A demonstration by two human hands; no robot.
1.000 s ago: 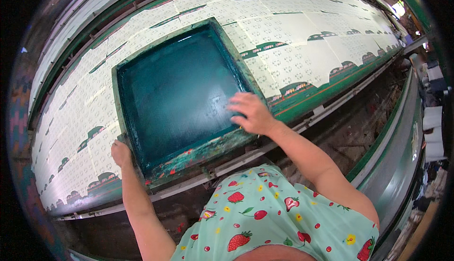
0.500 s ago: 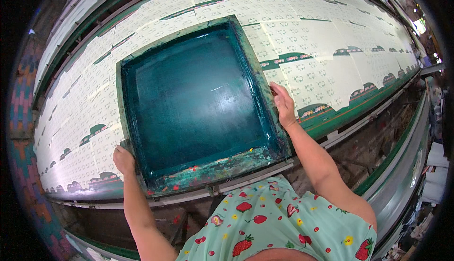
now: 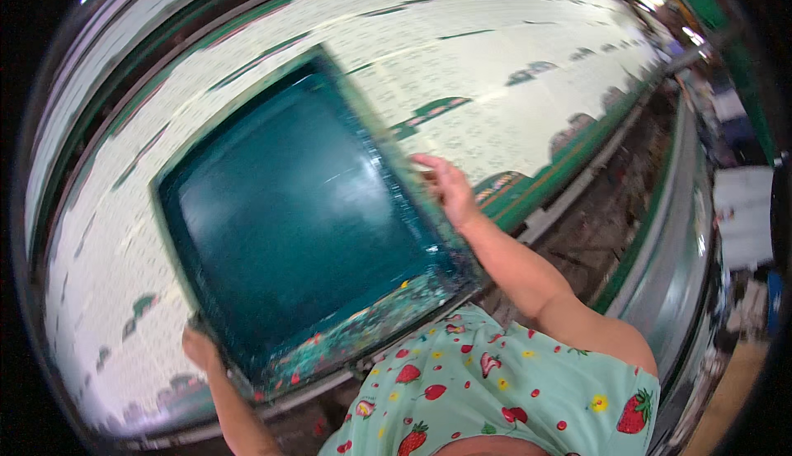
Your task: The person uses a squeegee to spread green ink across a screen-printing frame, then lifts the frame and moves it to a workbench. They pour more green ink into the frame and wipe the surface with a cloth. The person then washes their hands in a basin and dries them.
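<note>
A large screen printing frame lies over a long table covered with pale printed sheets. Its mesh is dark teal and wet-looking, and dried paint in several colours crusts the near rim. My left hand is closed on the frame's left side, close to the near corner. Against the right side rests my right hand, its fingers partly curled at the edge and its index finger straighter. Motion blurs the fingertips, and both hands' undersides are hidden.
Pale patterned sheets with dark green scalloped shapes spread along the table. A green-edged rail runs along its near side. Behind lies another long table. Stacked white material stands at the right.
The whole view has turned, so the frame and table look more tilted and the frame sits further left. Both hands stay at its sides, with little visible shift of the frame against the sheets.
</note>
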